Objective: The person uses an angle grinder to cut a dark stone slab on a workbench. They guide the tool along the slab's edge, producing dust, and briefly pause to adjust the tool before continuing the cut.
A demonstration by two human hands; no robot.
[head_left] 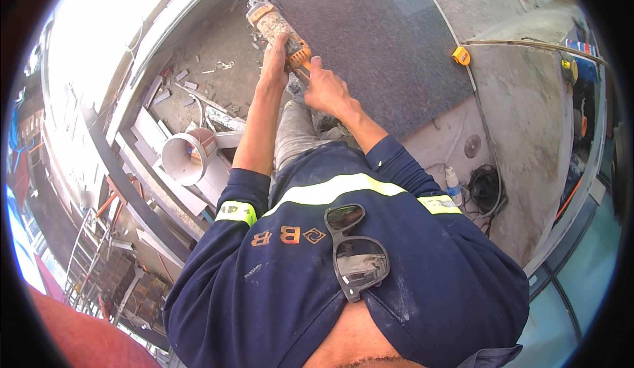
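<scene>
An orange, dust-coated angle grinder (272, 26) is in both my hands, its head pointing away from me at the top of the view. My left hand (275, 59) is closed on the left side of its body. My right hand (326, 91) grips the rear end, thumb on top. The grinder's front end is by the left edge of a large dark grey speckled slab (370, 51). Whether its disc touches anything is too unclear to tell.
A yellow tape measure (461, 56) lies on the slab's right edge. To the left are a white bucket (183, 159) and scattered offcuts (162, 97) on a dusty floor. A black coiled cable (485, 188) and a white bottle (453, 182) are at right. Sunglasses (356, 256) hang at my collar.
</scene>
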